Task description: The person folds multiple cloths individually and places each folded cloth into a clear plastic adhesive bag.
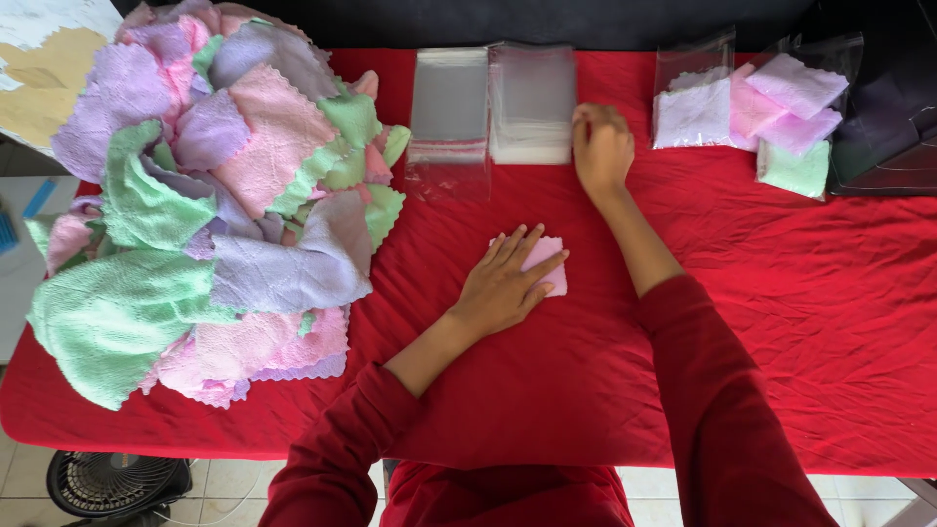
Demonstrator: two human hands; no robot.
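Note:
My left hand (503, 283) lies flat, fingers spread, on a small folded pink cloth (551, 262) in the middle of the red table (781, 322). My right hand (601, 148) reaches to the far side, its fingers curled at the right edge of a stack of clear plastic bags (530, 102). Whether it grips a bag I cannot tell. A second stack of clear bags (449, 107) lies just to the left of the first.
A big heap of pink, purple and green cloths (215, 195) fills the table's left side. At the far right lie bagged folded cloths (747, 112) and a dark tray (893, 127). A black fan (112, 480) stands on the tiled floor.

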